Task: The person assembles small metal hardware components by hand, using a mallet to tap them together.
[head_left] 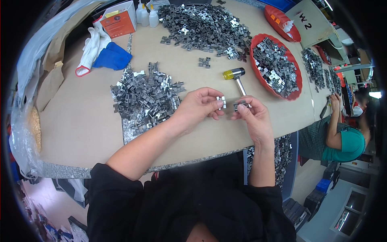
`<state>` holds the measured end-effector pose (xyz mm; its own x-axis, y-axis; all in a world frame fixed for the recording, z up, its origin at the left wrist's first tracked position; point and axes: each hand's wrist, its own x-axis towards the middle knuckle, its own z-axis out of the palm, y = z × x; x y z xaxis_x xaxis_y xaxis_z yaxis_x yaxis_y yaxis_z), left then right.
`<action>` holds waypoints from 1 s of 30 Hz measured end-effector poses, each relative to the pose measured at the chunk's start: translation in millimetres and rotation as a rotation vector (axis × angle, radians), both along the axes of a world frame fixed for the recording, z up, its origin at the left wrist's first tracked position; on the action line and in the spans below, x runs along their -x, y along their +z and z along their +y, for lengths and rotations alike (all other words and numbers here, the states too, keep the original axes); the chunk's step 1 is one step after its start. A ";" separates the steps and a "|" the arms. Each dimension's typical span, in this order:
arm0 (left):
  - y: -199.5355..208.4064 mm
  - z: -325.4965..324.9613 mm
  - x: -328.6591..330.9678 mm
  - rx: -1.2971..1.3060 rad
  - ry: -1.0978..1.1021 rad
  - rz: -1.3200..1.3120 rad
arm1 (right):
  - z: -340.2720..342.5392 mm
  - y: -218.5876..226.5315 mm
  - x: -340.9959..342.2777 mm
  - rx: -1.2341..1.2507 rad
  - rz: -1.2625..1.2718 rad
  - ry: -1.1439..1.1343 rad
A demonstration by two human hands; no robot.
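Note:
Between the thumb and fingers of my left hand is a small bent metal clip, shiny and silver. My right hand pinches another metal clip, darker grey, a short gap away from the first. Just beyond my right hand lies a mallet with a yellow and black head, its metal handle running down toward my fingers. Left of my left hand spreads a pile of metal clips. A red scalloped bowl full of similar clips stands to the right.
A large clip heap covers the table's far side, with a few loose clips nearer. White gloves, a blue cloth, an orange-white box and squeeze bottles sit far left. A co-worker in green works at right.

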<state>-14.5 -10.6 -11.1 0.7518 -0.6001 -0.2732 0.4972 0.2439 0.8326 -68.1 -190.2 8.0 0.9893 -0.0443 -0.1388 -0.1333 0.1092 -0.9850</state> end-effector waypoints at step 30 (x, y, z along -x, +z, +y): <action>-2.5 4.0 -5.2 0.090 -0.097 0.030 | 17.2 -9.2 -6.3 -0.389 0.041 -0.088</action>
